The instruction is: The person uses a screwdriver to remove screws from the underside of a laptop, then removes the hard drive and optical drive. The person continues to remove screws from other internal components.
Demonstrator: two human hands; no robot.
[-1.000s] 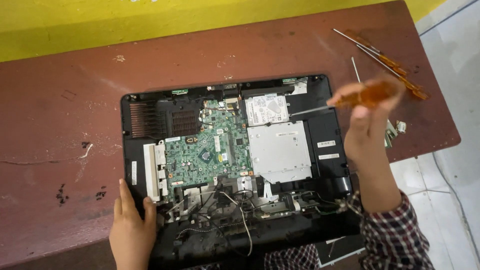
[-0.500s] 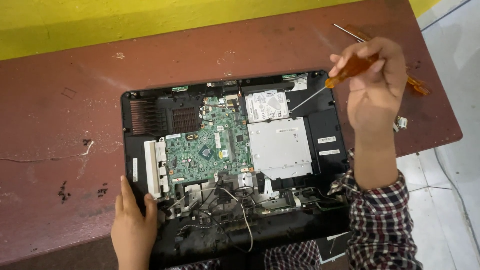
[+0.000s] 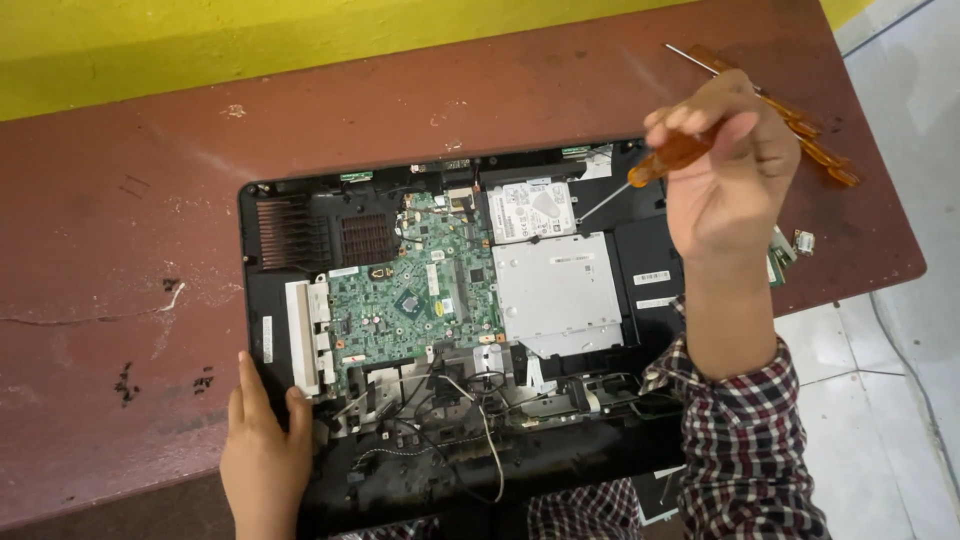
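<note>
An opened black computer chassis (image 3: 270,205) lies on a worn reddish-brown table (image 3: 120,200), with a green circuit board (image 3: 410,295), a small hard drive (image 3: 530,210) and a silver optical drive (image 3: 558,290) exposed. My right hand (image 3: 725,170) grips an orange-handled screwdriver (image 3: 672,155), its tip pointing down at the right edge of the hard drive. My left hand (image 3: 262,455) rests flat on the chassis's lower left corner, fingers slightly apart, holding nothing.
More orange-handled screwdrivers (image 3: 810,135) lie on the table's right side behind my right hand. Small loose parts (image 3: 792,245) sit near the table's right edge. Loose cables (image 3: 480,420) run across the lower chassis. A yellow wall (image 3: 300,40) borders the far side.
My right hand has moved the screwdriver left and down, bringing its tip to the hard drive's right edge. My left hand has stayed on the chassis corner.
</note>
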